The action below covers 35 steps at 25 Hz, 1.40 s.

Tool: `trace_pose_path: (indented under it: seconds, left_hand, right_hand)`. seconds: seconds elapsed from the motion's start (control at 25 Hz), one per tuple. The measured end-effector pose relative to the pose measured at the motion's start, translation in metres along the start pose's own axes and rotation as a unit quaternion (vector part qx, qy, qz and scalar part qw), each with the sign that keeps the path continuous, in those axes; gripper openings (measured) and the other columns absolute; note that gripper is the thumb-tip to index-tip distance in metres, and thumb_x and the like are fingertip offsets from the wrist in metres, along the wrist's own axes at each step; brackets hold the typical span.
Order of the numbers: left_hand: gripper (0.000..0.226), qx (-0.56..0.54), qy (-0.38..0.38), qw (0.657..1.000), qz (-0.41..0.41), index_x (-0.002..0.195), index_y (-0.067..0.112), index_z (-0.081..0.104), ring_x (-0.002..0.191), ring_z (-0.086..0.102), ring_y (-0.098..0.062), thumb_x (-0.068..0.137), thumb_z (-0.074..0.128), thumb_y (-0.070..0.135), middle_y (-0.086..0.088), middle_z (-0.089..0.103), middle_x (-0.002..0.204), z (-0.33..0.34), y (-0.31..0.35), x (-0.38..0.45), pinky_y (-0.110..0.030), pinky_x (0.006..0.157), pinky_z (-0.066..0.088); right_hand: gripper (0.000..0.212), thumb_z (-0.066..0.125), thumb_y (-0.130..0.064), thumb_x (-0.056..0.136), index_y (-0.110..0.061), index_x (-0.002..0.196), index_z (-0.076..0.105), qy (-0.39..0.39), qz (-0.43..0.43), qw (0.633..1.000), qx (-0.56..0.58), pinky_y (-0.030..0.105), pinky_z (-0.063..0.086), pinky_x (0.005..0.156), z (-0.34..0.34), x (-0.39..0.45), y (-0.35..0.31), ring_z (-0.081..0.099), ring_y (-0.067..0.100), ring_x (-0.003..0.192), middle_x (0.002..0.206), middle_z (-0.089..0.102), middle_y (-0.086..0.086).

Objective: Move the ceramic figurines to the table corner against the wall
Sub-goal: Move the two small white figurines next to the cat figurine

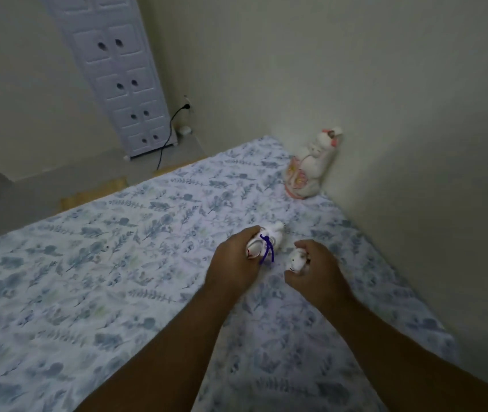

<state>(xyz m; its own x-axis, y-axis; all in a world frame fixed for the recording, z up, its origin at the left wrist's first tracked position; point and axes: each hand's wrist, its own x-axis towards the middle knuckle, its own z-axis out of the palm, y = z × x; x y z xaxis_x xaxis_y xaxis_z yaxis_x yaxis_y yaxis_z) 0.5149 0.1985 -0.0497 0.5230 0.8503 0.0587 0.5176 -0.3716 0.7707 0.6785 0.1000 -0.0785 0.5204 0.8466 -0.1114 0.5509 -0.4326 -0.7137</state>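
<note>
While left hand (234, 260) grips a glossy corded figurine (266, 242), right hand (314, 272) clasps a small rounded one (296, 258).

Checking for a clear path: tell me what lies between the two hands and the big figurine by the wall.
Head view: only bare floral tablecloth lies between the hands (left, right) and the big figurine.

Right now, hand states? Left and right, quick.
Left hand: closed around a white figurine with a purple cord.
Right hand: closed around a small white figurine.
</note>
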Motion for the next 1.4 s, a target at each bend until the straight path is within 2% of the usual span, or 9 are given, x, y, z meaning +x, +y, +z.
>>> trace_pose_path:
  seconds: [0.08,0.24,0.48,0.6,0.8,1.0,1.16,1.32,1.4]
  left_hand:
    - [0.037,-0.002,-0.016,0.999,0.037,0.118,0.01,0.071,0.097,0.053,-0.002,0.082,0.075,0.002,-0.011,0.074,0.111,0.033,0.022,0.034,0.009,0.076,0.03]
    - [0.03,0.001,-0.054,0.996,0.07,0.11,0.011,0.073,0.09,0.059,-0.007,0.081,0.076,0.004,-0.008,0.074,0.105,0.085,0.046,0.086,-0.004,0.072,0.033]
    - [0.039,0.015,-0.069,0.997,0.039,0.118,0.014,0.067,0.094,0.068,-0.024,0.081,0.077,0.014,-0.008,0.074,0.105,0.117,0.043,0.118,-0.025,0.075,0.048]
    - [0.043,0.013,-0.058,0.998,0.015,0.114,0.016,0.069,0.088,0.068,-0.018,0.073,0.085,0.017,-0.002,0.075,0.099,0.117,0.034,0.116,-0.029,0.075,0.053]
    - [0.045,-0.002,-0.034,0.999,0.002,0.111,0.014,0.072,0.088,0.069,-0.015,0.069,0.089,0.015,-0.001,0.077,0.097,0.117,0.034,0.111,-0.025,0.077,0.053]
    - [0.045,0.0,-0.047,0.999,0.0,0.108,0.015,0.073,0.082,0.066,-0.01,0.067,0.09,0.014,-0.001,0.077,0.095,0.118,0.033,0.106,0.001,0.065,0.038]
    - [0.058,0.006,-0.062,0.998,-0.016,0.122,0.015,0.065,0.09,0.065,-0.012,0.069,0.089,0.018,-0.002,0.074,0.105,0.118,0.032,0.1,0.0,0.064,0.034]
    - [0.078,-0.019,-0.048,0.998,-0.033,0.142,0.015,0.051,0.109,0.045,0.008,0.075,0.086,0.035,0.0,0.062,0.131,0.092,0.03,0.068,0.006,0.084,0.028]
    - [0.077,0.018,-0.029,0.999,-0.038,0.147,0.015,0.046,0.128,0.042,0.001,0.082,0.079,0.04,-0.005,0.052,0.147,0.07,0.024,0.039,-0.007,0.107,0.027]
  right_hand:
    - [0.059,0.09,-0.01,0.066,-0.003,0.12,0.065,0.047,0.016,0.999,0.001,0.044,0.054,0.092,-0.022,0.019,0.027,0.061,0.032,0.11,0.117,0.062,0.016]
    - [0.054,0.091,-0.01,0.062,-0.001,0.11,0.068,0.098,0.016,0.995,-0.01,0.041,0.052,0.084,-0.04,0.053,0.063,0.059,0.036,0.104,0.111,0.061,0.019]
    - [0.053,0.088,-0.006,0.059,0.003,0.108,0.068,0.126,-0.011,0.992,0.003,0.045,0.054,0.083,-0.034,0.076,0.085,0.063,0.036,0.095,0.1,0.067,0.019]
    - [0.05,0.089,-0.008,0.061,0.002,0.105,0.068,0.134,-0.002,0.991,0.016,0.038,0.054,0.077,-0.028,0.075,0.089,0.06,0.027,0.088,0.095,0.068,0.015]
    - [0.05,0.091,-0.007,0.059,0.002,0.103,0.07,0.149,-0.001,0.989,0.003,0.024,0.042,0.074,-0.028,0.069,0.09,0.054,0.017,0.082,0.091,0.069,0.014]
    - [0.063,0.09,-0.009,0.061,0.004,0.118,0.068,0.122,0.034,0.992,-0.002,0.037,0.05,0.085,-0.028,0.058,0.089,0.063,0.038,0.105,0.112,0.07,0.021]
    - [0.067,0.091,-0.011,0.063,0.001,0.124,0.065,0.111,0.043,0.993,0.005,0.037,0.051,0.088,-0.027,0.058,0.088,0.062,0.037,0.112,0.119,0.068,0.019]
    - [0.083,0.09,-0.027,0.07,-0.009,0.141,0.052,0.091,0.03,0.995,-0.005,0.045,0.052,0.097,-0.034,0.041,0.076,0.05,0.033,0.132,0.138,0.058,0.013]
    - [0.084,0.086,-0.036,0.074,-0.011,0.145,0.049,0.103,-0.004,0.992,-0.07,0.049,0.048,0.104,-0.034,0.025,0.062,0.044,0.032,0.138,0.146,0.053,0.012]
